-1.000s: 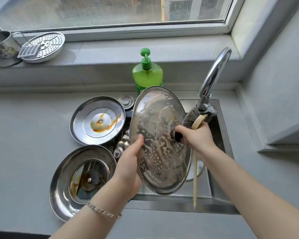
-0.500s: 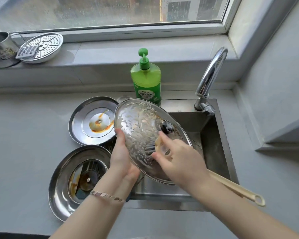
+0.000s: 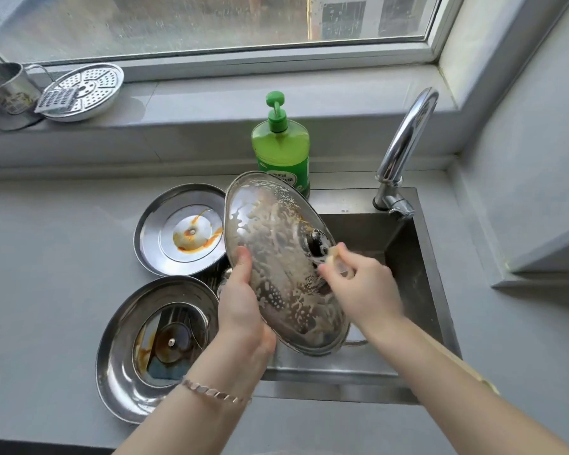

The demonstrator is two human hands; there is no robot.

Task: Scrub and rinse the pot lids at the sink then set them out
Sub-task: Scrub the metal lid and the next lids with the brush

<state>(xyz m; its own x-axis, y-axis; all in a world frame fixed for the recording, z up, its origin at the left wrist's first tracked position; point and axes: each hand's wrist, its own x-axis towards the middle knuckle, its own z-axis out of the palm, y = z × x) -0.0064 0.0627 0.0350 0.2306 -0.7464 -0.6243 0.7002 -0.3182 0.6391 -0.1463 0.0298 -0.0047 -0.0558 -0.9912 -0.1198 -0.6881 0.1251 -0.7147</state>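
Observation:
A soapy steel pot lid (image 3: 270, 244) with a dark knob is tilted over the sink (image 3: 421, 267). My left hand (image 3: 243, 310) grips its left rim, thumb on the sudsy top. My right hand (image 3: 358, 284) holds a wooden-handled brush (image 3: 332, 254) whose head presses on the lid near the knob; the handle runs back under my forearm and its end shows by my right arm. Two more lids lie upside down at the sink's left: one with orange stains (image 3: 181, 229), a larger one with brown stains (image 3: 155, 349).
A green dish-soap pump bottle (image 3: 281, 149) stands behind the lid. The chrome tap (image 3: 404, 149) arches at the sink's back right, no water running. On the window sill sit a steel mug (image 3: 4, 96) and a perforated steamer plate (image 3: 86, 90) with a small grater. Grey counter surrounds the sink.
The lid tipped from near upright to facing up, then tilted steeper again. My right hand swung the brush handle down toward me and scrubs beside the knob.

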